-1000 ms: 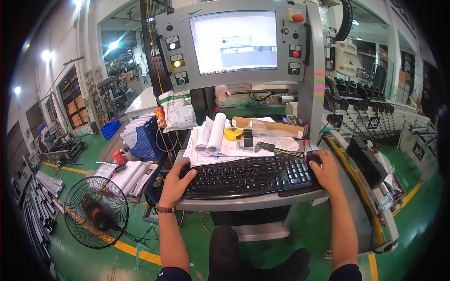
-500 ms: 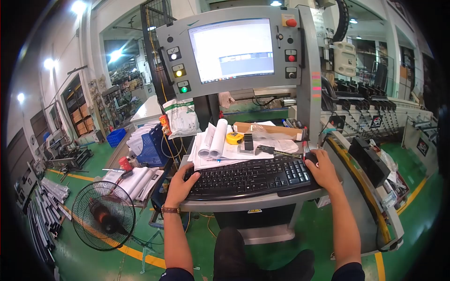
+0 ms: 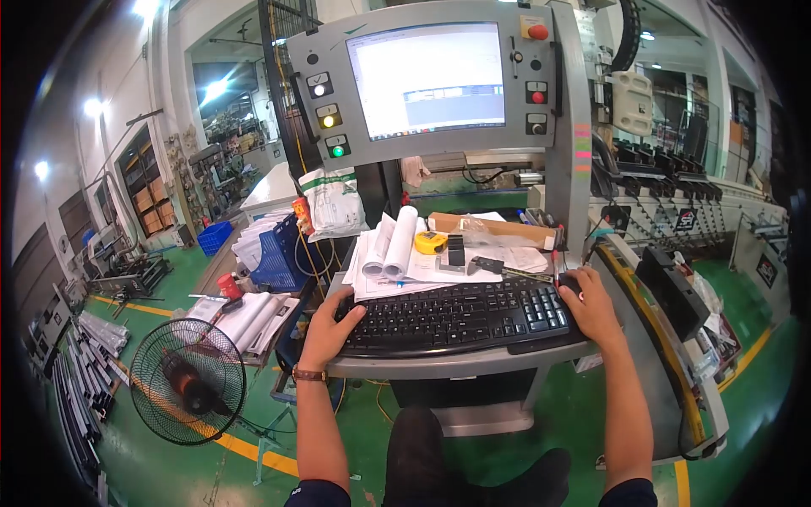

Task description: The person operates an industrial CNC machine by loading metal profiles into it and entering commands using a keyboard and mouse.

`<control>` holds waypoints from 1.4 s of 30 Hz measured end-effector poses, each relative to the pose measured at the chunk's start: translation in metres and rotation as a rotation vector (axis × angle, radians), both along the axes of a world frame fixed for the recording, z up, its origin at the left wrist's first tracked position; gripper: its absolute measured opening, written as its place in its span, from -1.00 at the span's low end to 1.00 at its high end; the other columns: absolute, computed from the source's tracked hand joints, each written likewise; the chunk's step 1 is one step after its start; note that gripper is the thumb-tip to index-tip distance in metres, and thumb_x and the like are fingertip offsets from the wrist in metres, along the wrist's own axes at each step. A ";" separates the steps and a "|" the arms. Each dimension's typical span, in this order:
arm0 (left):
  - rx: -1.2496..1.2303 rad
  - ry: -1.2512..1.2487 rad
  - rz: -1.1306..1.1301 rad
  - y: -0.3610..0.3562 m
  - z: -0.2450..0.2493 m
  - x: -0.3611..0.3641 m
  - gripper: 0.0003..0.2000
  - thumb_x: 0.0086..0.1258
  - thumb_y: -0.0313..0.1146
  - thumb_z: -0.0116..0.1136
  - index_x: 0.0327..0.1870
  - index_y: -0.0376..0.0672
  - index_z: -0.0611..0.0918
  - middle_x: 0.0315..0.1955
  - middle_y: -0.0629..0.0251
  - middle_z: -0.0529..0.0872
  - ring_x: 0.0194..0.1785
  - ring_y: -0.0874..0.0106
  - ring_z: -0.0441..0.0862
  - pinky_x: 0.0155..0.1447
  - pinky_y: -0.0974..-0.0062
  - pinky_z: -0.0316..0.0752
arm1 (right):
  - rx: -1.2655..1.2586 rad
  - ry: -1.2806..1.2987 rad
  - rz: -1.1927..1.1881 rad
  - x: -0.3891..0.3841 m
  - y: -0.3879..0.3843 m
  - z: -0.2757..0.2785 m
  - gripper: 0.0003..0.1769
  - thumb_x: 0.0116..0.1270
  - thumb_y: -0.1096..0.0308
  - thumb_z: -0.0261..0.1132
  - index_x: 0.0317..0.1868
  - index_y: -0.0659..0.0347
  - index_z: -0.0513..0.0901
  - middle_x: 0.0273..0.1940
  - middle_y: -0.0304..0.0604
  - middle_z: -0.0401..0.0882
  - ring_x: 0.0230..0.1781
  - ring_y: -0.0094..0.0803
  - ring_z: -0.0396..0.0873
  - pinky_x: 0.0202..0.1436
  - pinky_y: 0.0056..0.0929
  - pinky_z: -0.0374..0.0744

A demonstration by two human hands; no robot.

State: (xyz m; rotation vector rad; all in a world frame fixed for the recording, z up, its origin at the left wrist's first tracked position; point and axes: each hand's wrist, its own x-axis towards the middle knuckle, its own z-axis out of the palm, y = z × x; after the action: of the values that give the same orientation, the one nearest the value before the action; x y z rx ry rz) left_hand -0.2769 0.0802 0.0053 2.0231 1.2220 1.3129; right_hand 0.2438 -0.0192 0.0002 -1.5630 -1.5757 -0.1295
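Note:
A black keyboard [image 3: 448,319] lies on the grey shelf of the control console. At its left end rests my left hand [image 3: 334,319], open, the thumb spread over the keyboard's edge and the other fingers stretched forward. Just past the keyboard's right end, my right hand [image 3: 593,306] is curled over a dark computer mouse [image 3: 570,284], which it mostly covers. Above them, the lit monitor [image 3: 429,80] shows a mostly white window with a bluish panel low down. Rolled paper sheets [image 3: 399,245], a yellow tape measure [image 3: 431,242] and a small black block [image 3: 456,251] lie behind the keyboard.
A black floor fan [image 3: 187,382] stands at the left, near a side table with papers and a blue plastic bin [image 3: 283,260]. A white bag [image 3: 333,205] hangs beside the console. Metal profiles [image 3: 80,389] lie far left. Machine frames [image 3: 659,338] flank the right.
The whole view has shifted slightly, with the console appearing a little further right. Both hands keep their places at the keyboard and the mouse.

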 end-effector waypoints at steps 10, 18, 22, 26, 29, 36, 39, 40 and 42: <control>0.013 -0.002 0.013 -0.003 0.002 0.002 -0.37 0.58 -0.07 0.49 0.49 -0.33 0.65 0.36 -0.07 0.78 0.45 0.14 0.69 0.58 0.23 0.47 | -0.054 0.044 0.013 -0.008 -0.007 0.011 -0.42 0.54 0.17 0.44 0.45 0.26 0.61 0.49 0.17 0.53 0.46 0.25 0.59 0.47 0.01 0.59; 0.030 -0.004 0.031 -0.003 0.005 0.003 -0.37 0.54 -0.11 0.51 0.48 -0.35 0.65 0.35 -0.12 0.79 0.46 0.10 0.71 0.57 0.23 0.49 | 0.036 0.047 -0.038 -0.005 -0.008 0.010 -0.49 0.45 0.24 0.42 0.36 0.19 0.65 0.42 0.09 0.59 0.41 0.21 0.64 0.45 0.00 0.60; 0.022 0.004 0.025 -0.008 0.005 0.004 -0.39 0.55 -0.11 0.49 0.48 -0.33 0.66 0.34 -0.09 0.80 0.46 0.12 0.71 0.58 0.22 0.47 | 0.019 0.049 -0.075 -0.005 -0.008 0.005 -0.49 0.42 0.25 0.43 0.34 0.18 0.66 0.37 0.06 0.63 0.37 0.16 0.67 0.41 0.00 0.62; 0.007 0.032 0.036 -0.009 0.006 0.004 -0.42 0.58 -0.12 0.45 0.48 -0.30 0.66 0.32 -0.04 0.80 0.44 0.18 0.70 0.59 0.22 0.45 | 0.005 0.006 -0.084 -0.005 -0.005 0.006 -0.47 0.41 0.26 0.44 0.34 0.23 0.66 0.33 0.08 0.64 0.35 0.16 0.67 0.41 -0.02 0.62; 0.001 0.103 0.080 -0.008 0.007 0.002 -0.41 0.58 -0.11 0.45 0.49 -0.29 0.66 0.34 -0.03 0.79 0.46 0.17 0.68 0.60 0.21 0.44 | -0.020 0.007 -0.086 -0.009 -0.006 0.010 -0.48 0.45 0.27 0.42 0.36 0.26 0.65 0.37 0.09 0.62 0.36 0.16 0.66 0.43 -0.04 0.60; -0.019 0.096 0.075 -0.007 0.006 0.002 -0.41 0.58 -0.12 0.46 0.50 -0.28 0.65 0.37 -0.04 0.78 0.49 0.16 0.66 0.62 0.22 0.42 | -0.014 -0.004 -0.068 -0.009 -0.004 0.009 -0.49 0.46 0.31 0.41 0.38 0.26 0.65 0.39 0.10 0.62 0.37 0.13 0.67 0.45 -0.06 0.59; -0.004 0.100 0.072 -0.007 0.007 0.002 -0.40 0.58 -0.13 0.46 0.51 -0.29 0.64 0.37 -0.04 0.77 0.49 0.18 0.66 0.61 0.22 0.43 | -0.018 -0.001 -0.062 -0.011 -0.005 0.012 -0.49 0.46 0.33 0.41 0.37 0.25 0.66 0.40 0.10 0.62 0.38 0.13 0.66 0.46 -0.07 0.59; -0.001 0.081 0.074 -0.005 0.003 0.002 -0.39 0.57 -0.08 0.47 0.51 -0.25 0.65 0.36 -0.01 0.79 0.46 0.15 0.68 0.65 0.16 0.34 | -0.022 -0.003 -0.065 -0.011 -0.006 0.012 -0.49 0.46 0.33 0.41 0.37 0.26 0.66 0.40 0.10 0.62 0.39 0.13 0.66 0.46 -0.08 0.59; 0.007 0.041 0.082 -0.002 -0.003 0.001 -0.36 0.54 0.02 0.49 0.50 -0.18 0.67 0.33 0.05 0.82 0.41 0.09 0.70 0.72 0.03 0.16 | -0.027 -0.009 -0.067 -0.012 -0.006 0.014 -0.50 0.46 0.33 0.41 0.36 0.26 0.67 0.40 0.10 0.62 0.39 0.13 0.66 0.46 -0.08 0.59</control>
State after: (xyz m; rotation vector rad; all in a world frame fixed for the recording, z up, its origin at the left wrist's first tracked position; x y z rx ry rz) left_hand -0.2760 0.0783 0.0023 2.0336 1.3333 1.3209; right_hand 0.2315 -0.0251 0.0146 -1.6388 -1.5382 -0.1529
